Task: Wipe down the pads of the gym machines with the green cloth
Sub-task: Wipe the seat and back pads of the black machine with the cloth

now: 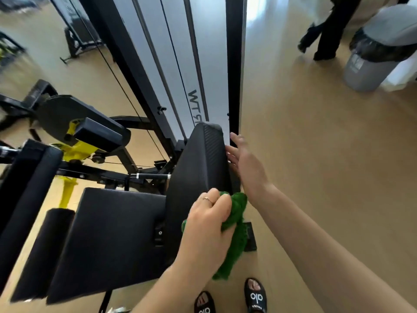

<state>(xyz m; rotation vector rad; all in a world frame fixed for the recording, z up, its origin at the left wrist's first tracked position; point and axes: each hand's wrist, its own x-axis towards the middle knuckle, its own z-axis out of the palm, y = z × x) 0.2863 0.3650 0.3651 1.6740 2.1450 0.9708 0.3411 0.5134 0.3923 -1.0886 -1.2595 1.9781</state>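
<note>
Now, wiping the back pad [198,159].
Left hand [207,224] grips the green cloth [237,222]; right hand [244,163], fingers straight, touches the pad's edge.

Green cloth [234,222] partly hidden; bystander [327,26] cropped.

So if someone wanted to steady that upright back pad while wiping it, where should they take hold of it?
Probably by its upper right edge, coming from the right side. The back pad stands tilted with that long side edge bare, and the right hand already rests there with straight fingers. The left hand bunches the green cloth at the pad's lower edge, so a grip higher up stays out of the cloth's way.
</note>
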